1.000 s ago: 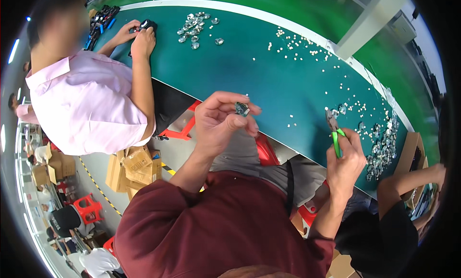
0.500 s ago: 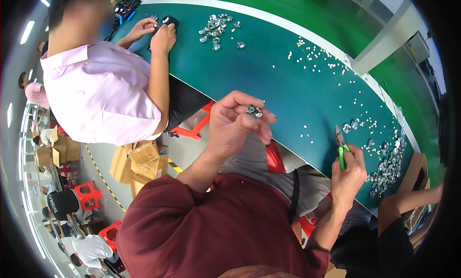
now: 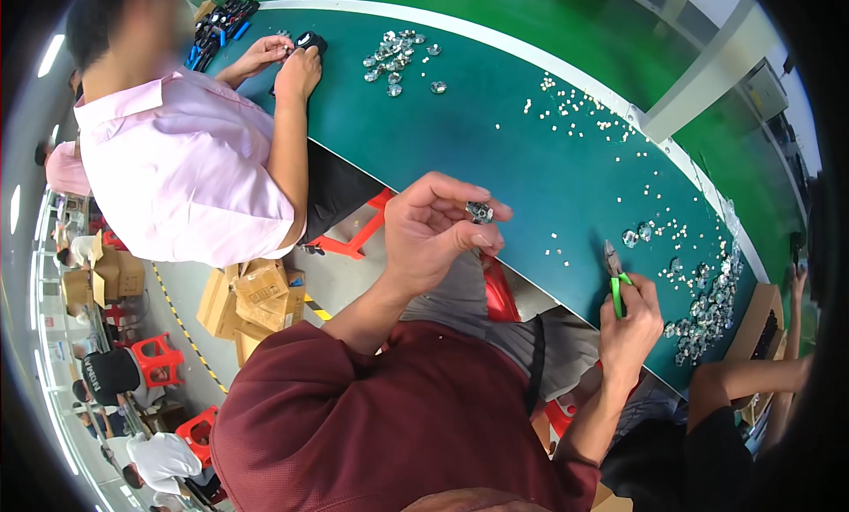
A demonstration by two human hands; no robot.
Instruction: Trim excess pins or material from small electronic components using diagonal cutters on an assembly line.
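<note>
The green table [image 3: 424, 149] is holding a bigger shiny heap [image 3: 707, 313] right and a smaller batch [image 3: 392, 63] far left; can't tell which is finished. My right hand [image 3: 632, 322] is clasping pliers [image 3: 614, 266], left hand [image 3: 424, 238] pinching one part [image 3: 479, 213] by the near edge.

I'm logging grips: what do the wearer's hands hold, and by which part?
Left hand: a small silvery component, by its edges. Right hand: pliers, by their green handles.
</note>
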